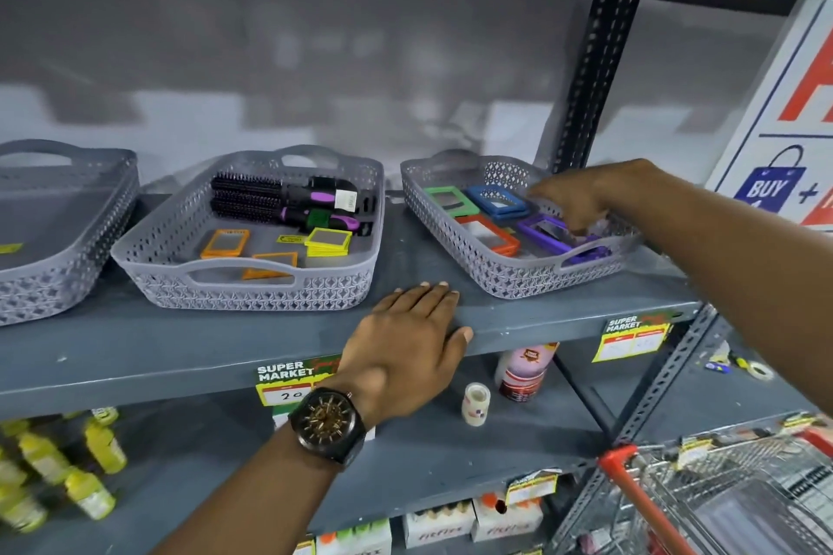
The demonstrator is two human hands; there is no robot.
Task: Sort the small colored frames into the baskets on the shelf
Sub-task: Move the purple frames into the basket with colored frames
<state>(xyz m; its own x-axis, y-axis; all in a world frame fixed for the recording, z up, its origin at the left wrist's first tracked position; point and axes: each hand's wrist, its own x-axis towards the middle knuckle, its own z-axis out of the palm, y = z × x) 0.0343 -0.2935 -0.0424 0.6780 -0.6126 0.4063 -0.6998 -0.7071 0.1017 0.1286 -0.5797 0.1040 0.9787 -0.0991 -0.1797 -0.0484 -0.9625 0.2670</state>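
Note:
Two grey lattice baskets stand on the shelf. The middle basket [252, 288] holds orange frames [224, 242], a stack of yellow frames [328, 240] and black hairbrushes. The right basket [455, 239] holds a green frame [450, 200], blue frames [496, 201], a red-orange frame [487, 233] and purple frames [547, 234]. My right hand [572, 201] reaches into the right basket, fingers bent down over the purple frames; it is blurred, so any grip is unclear. My left hand [410, 338], wearing a dark watch, lies flat on the shelf's front edge between the baskets, holding nothing.
A third grey basket [54, 279] sits at the far left. The shelf below carries a tape roll [475, 403], a bottle [525, 370] and yellow bottles [54, 460]. A shopping cart with a red handle [640, 496] stands at the lower right. Price tags hang on the shelf edge.

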